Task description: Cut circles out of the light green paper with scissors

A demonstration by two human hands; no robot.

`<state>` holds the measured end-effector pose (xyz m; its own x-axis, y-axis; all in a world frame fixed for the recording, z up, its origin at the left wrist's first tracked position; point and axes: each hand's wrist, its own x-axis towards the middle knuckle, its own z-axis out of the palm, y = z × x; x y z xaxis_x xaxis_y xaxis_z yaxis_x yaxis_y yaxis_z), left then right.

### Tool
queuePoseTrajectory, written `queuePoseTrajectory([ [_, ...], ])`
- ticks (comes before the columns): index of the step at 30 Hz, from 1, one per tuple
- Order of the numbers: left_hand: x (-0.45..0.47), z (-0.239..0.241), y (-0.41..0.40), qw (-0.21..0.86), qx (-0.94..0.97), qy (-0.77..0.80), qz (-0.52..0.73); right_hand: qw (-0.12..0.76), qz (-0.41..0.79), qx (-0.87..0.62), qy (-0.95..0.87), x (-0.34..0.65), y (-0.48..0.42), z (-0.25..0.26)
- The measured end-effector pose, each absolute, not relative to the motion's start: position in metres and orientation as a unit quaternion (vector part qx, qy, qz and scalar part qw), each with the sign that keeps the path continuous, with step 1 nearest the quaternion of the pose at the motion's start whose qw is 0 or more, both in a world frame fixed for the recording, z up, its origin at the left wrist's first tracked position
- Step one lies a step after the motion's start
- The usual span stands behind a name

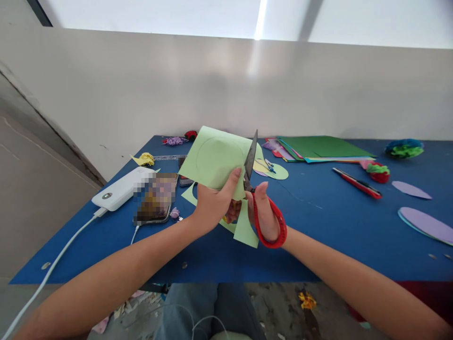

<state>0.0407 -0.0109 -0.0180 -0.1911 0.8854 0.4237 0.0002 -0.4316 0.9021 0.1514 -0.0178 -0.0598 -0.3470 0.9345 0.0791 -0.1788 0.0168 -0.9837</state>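
Observation:
My left hand (222, 200) grips a light green sheet of paper (215, 158), its thumb lying across the near right corner. A faint round outline is drawn on the sheet. Red-handled scissors (271, 226) are in my right hand (264, 212), with their dark blades parted and upright at the sheet's right edge. Below the hands hangs a cut strip of the same green paper (247, 229). More green offcuts lie on the table behind and under my left hand, partly covered by it.
On the blue table (318, 245), a white power bank (123, 189) and a phone (155, 200) lie left with cables. At right are a stack of coloured paper (325, 147), a red utility knife (357, 183), a crumpled paper flower (404, 148) and purple ovals (426, 224). A wall (177, 85) stands behind.

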Motion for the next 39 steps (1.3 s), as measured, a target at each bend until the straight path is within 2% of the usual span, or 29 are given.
queuePoseTrajectory([
  [3,0.04,-0.018,-0.011,0.341,0.547,0.41,0.646,0.453,0.645,-0.294,-0.541,0.152,-0.018,-0.059],
  [13,0.038,-0.019,-0.009,0.404,0.554,0.4,0.608,0.472,0.633,-0.304,-0.533,0.152,-0.017,-0.058],
  [21,0.037,-0.018,-0.009,0.375,0.567,0.401,0.615,0.45,0.683,-0.256,-0.515,0.152,-0.019,-0.052],
  [39,0.03,-0.02,-0.003,0.351,0.602,0.395,0.599,0.446,0.668,-0.289,-0.521,0.154,-0.018,-0.052],
])
